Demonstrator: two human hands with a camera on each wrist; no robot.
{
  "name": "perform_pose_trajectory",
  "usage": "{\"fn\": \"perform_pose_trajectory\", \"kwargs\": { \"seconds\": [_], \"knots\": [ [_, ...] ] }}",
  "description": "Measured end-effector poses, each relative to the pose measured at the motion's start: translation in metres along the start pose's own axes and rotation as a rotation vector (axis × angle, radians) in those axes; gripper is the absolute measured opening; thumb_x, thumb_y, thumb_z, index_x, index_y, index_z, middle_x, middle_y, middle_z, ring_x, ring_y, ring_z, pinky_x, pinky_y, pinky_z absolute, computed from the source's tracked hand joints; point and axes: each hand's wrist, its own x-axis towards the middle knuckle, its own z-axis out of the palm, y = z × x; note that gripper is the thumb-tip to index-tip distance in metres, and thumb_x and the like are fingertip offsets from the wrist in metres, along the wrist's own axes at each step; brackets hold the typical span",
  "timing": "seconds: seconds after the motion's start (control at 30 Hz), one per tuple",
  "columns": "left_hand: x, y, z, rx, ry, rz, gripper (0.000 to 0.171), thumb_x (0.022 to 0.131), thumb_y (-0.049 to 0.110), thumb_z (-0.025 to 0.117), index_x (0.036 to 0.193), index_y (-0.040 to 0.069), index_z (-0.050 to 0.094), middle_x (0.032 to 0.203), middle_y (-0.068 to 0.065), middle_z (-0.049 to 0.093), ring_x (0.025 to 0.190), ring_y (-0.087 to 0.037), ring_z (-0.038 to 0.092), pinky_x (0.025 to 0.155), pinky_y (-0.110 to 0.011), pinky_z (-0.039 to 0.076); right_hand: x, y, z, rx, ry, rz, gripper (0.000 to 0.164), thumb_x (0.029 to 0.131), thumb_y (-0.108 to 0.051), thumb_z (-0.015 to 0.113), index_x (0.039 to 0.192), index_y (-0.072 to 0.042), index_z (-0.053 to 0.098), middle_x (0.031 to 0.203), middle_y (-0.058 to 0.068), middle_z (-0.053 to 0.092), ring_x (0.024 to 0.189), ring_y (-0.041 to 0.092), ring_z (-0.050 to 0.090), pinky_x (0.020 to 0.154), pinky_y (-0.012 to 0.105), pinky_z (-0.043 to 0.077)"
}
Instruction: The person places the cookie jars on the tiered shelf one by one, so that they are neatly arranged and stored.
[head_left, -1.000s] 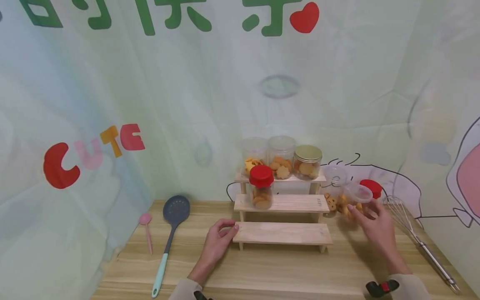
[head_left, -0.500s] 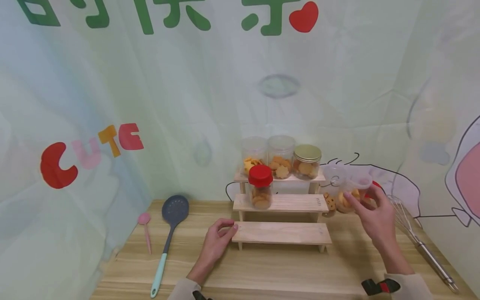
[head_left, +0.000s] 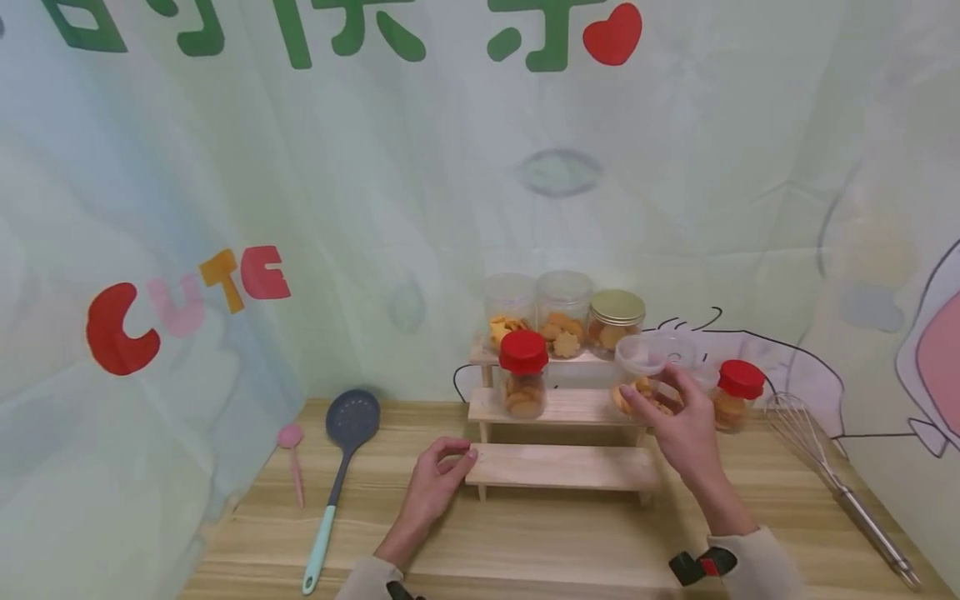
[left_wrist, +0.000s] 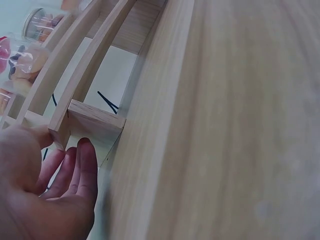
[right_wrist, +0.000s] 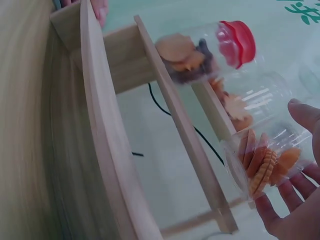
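My right hand (head_left: 682, 425) grips a clear jar of cookies (right_wrist: 270, 160) between thumb and fingers. In the head view this jar overlaps the right end of the middle step, just in front of the top step. My left hand (head_left: 435, 483) pinches the left end of the lowest step of a wooden tiered display stand (head_left: 566, 465); the left wrist view shows thumb and fingers at that board's corner. A red-lidded cookie jar (head_left: 522, 375) stands on the middle step's left part. Along the top step are two clear-lidded jars (head_left: 564, 315) and a gold-lidded jar (head_left: 617, 321).
Right of the stand, another red-lidded jar (head_left: 738, 396) is on the table, with clear jars (head_left: 678, 350) partly hidden behind my right hand. A whisk (head_left: 840, 483) lies far right. A skimmer (head_left: 341, 475) and a small pink spoon (head_left: 292, 458) lie left. A printed curtain hangs behind.
My right hand has lifted the clear cookie jar from the table at the right and carried it left to the middle step's right end. The left hand stays on the stand.
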Motion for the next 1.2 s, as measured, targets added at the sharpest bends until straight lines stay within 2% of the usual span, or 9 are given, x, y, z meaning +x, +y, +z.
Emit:
{"fn": "perform_pose_trajectory", "kwargs": {
  "seconds": [0.1,0.23,0.5,0.63,0.93,1.07,1.2],
  "knots": [
    [0.000,0.001,0.001,0.006,0.002,0.005,0.035,0.104,0.021,0.075,0.128,-0.003,0.068,0.133,-0.021,0.071,0.121,-0.034,0.073,0.087,-0.017,0.056,0.001,0.001,0.015,0.047,-0.029,0.005,0.060,0.096,-0.030,0.086,0.147,-0.010,0.061,0.134,0.009,0.064,0.131,0.019,0.057,0.100,0.009,0.050],
    [0.001,0.001,0.002,0.011,0.006,0.009,0.033,0.104,0.021,0.076,0.127,-0.002,0.069,0.132,-0.020,0.071,0.122,-0.033,0.073,0.087,-0.016,0.055,0.004,0.001,0.034,0.112,-0.055,0.005,0.057,0.094,-0.028,0.088,0.141,-0.008,0.063,0.128,0.013,0.064,0.127,0.019,0.058,0.099,0.010,0.053],
    [0.003,-0.001,0.001,0.011,0.009,0.022,0.031,0.104,0.019,0.075,0.125,-0.002,0.069,0.130,-0.020,0.073,0.122,-0.031,0.072,0.089,-0.016,0.056,0.010,0.004,0.060,0.132,-0.067,-0.006,0.060,0.091,-0.028,0.091,0.142,-0.009,0.065,0.131,0.012,0.066,0.125,0.019,0.060,0.099,0.014,0.056],
    [0.002,0.001,0.001,0.019,0.004,0.032,0.032,0.104,0.019,0.074,0.126,-0.003,0.069,0.128,-0.021,0.074,0.118,-0.027,0.073,0.091,-0.017,0.057,0.011,0.005,0.067,0.108,-0.062,0.009,0.064,0.091,-0.031,0.091,0.145,-0.011,0.063,0.135,0.011,0.066,0.130,0.021,0.060,0.104,0.020,0.057],
    [0.001,0.001,0.000,-0.015,0.001,0.033,0.032,0.103,0.016,0.076,0.126,-0.005,0.068,0.122,-0.022,0.076,0.112,-0.023,0.074,0.091,-0.016,0.056,0.011,0.004,0.079,0.117,-0.092,0.017,0.073,0.089,-0.033,0.093,0.148,-0.011,0.056,0.145,0.011,0.062,0.143,0.029,0.059,0.114,0.045,0.054],
    [0.003,-0.003,0.000,-0.025,0.000,0.025,0.031,0.103,0.016,0.075,0.125,-0.005,0.069,0.117,-0.021,0.077,0.104,-0.014,0.074,0.089,-0.017,0.057,0.009,0.005,0.081,0.109,-0.131,0.020,0.074,0.090,-0.033,0.092,0.150,-0.012,0.054,0.147,0.012,0.061,0.146,0.030,0.056,0.119,0.049,0.049],
    [0.004,-0.004,0.001,-0.036,0.000,0.021,0.031,0.103,0.016,0.075,0.125,-0.005,0.069,0.116,-0.020,0.078,0.100,-0.008,0.073,0.089,-0.017,0.057,0.009,0.007,0.077,0.131,-0.149,0.013,0.075,0.090,-0.032,0.092,0.151,-0.013,0.053,0.147,0.010,0.060,0.146,0.027,0.054,0.123,0.046,0.047]
  ]
}}
